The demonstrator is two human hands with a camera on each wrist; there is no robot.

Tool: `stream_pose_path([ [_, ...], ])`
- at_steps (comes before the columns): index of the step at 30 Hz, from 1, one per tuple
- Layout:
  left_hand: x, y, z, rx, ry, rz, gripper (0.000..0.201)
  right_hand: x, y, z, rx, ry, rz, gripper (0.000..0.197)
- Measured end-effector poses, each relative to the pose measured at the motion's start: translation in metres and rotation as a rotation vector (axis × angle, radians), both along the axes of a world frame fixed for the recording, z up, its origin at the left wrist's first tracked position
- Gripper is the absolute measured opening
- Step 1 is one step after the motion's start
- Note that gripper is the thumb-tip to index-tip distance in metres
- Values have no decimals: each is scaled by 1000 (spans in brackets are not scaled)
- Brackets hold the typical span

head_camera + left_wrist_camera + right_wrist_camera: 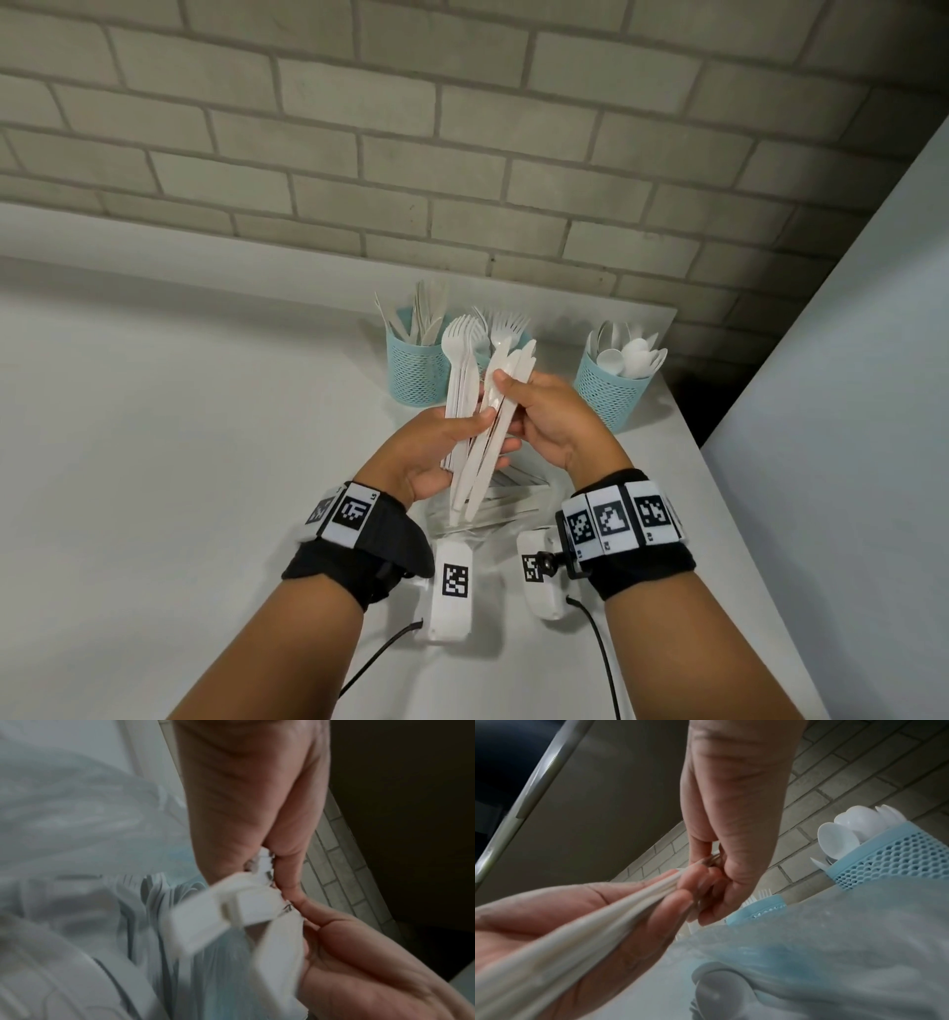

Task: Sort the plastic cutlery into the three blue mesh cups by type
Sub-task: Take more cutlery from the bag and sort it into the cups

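Observation:
Both hands are raised above the white table. My left hand grips a bundle of white plastic forks, tines up. A second bundle, white knives, crosses the left palm, and my right hand pinches it between thumb and fingers. Three blue mesh cups stand behind: the left cup holds knives, the right cup holds spoons, and the middle cup with forks is mostly hidden in the head view. In the right wrist view the left hand holds the cutlery handles.
A clear plastic bag with more white cutlery lies on the table under my hands. A brick wall backs the table. A pale panel rises on the right, past the table's right edge.

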State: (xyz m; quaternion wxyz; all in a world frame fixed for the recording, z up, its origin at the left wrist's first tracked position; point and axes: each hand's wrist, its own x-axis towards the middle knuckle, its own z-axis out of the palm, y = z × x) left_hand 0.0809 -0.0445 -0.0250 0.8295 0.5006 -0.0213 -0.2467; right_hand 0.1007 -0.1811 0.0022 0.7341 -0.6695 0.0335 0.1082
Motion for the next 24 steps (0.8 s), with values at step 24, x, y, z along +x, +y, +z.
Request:
stream_pose_path([
  [24, 0, 2, 0, 80, -25, 90, 22, -1, 6, -1, 60, -31, -21, 15],
])
